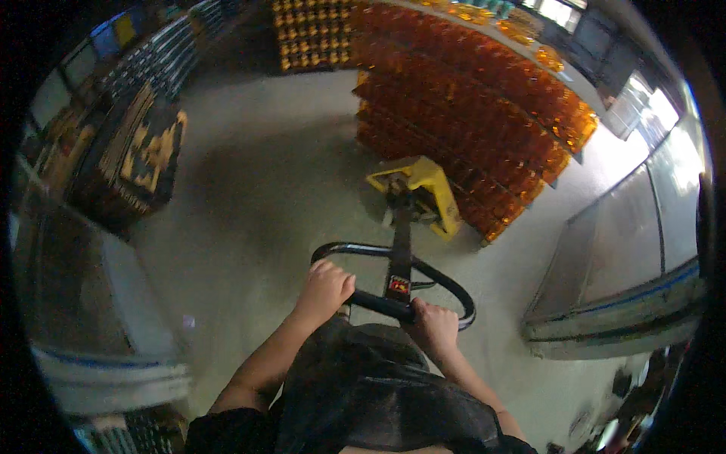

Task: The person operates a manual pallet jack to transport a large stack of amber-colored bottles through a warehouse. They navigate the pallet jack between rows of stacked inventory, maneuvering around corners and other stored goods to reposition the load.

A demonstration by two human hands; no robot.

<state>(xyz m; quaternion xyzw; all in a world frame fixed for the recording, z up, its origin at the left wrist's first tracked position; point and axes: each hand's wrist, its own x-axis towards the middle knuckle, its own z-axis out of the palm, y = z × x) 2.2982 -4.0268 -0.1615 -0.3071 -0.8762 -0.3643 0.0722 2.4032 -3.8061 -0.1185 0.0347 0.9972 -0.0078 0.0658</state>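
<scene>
Both my hands grip the black loop handle (446, 284) of a yellow pallet jack (432, 188). My left hand (325, 290) is closed round the left side of the loop. On the right part of the near bar, my right hand (434, 324) is wrapped, thumb toward the middle. A dark shaft (401, 238) runs from the handle to the yellow body ahead. Right behind that body stands a tall stack of amber glass-like pieces (461, 106), layered with thin sheets. Its forks are hidden.
At the left stands a dark box stack with torn cardboard (151, 155). A glass-panelled partition (620, 242) rises at the right, and another low wall (113, 371) at the left. A second amber stack (314, 34) is farther back on the grey floor (249, 197).
</scene>
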